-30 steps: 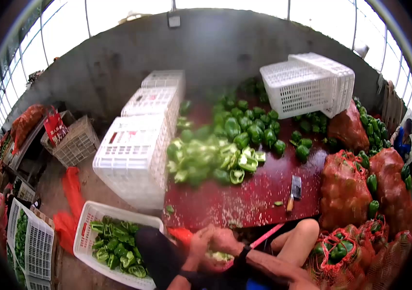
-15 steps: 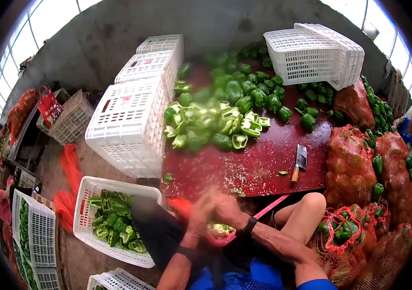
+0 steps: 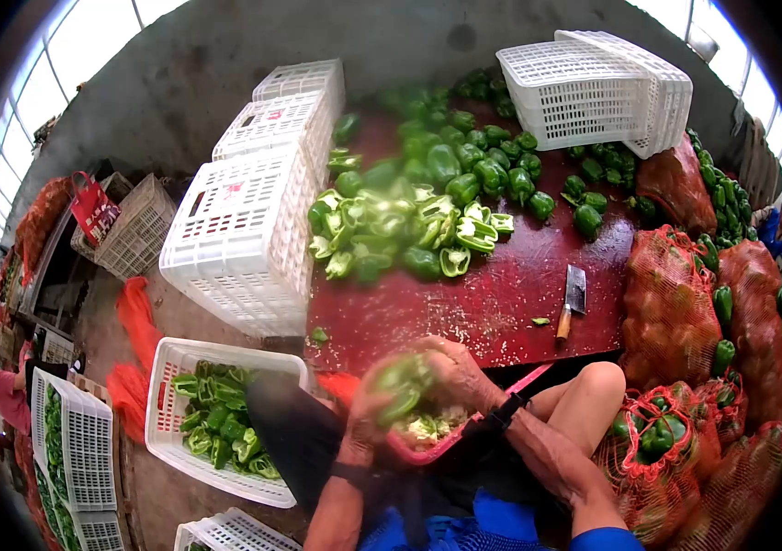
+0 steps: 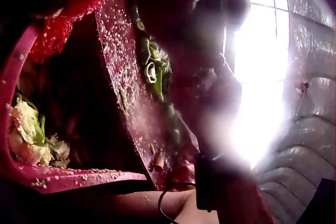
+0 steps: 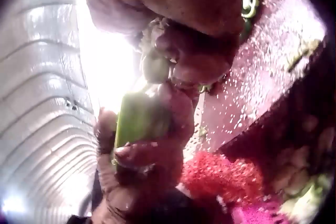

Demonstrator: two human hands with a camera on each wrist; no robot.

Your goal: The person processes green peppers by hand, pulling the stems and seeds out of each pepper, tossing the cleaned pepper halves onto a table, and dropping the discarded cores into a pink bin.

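Observation:
My left hand [image 3: 365,413] grips a green bell pepper [image 3: 402,381], blurred in the head view. The right wrist view shows its cut green wall [image 5: 139,116] with the left fingers around it. Curled beside it, my right hand [image 3: 462,375] pinches a pale, seedy pepper core [image 5: 153,35] at the pepper's end. Both hands are above a pink bin [image 4: 79,178] between the legs, which holds pale cores [image 4: 37,140]. Opened peppers [image 3: 437,220] lie heaped on the red table, with whole peppers [image 3: 492,174] behind them.
A cleaver [image 3: 574,292] lies on the table's right side. White crates [image 3: 235,220] stand along the left, and a white crate [image 3: 294,367] of cut peppers sits on the floor. Red mesh sacks [image 3: 671,308] line the right. Tilted crates [image 3: 584,92] rest at the back.
The hands were together low over the bin; now they are raised and slightly apart, with the green pepper showing between them. The head view has tilted downward.

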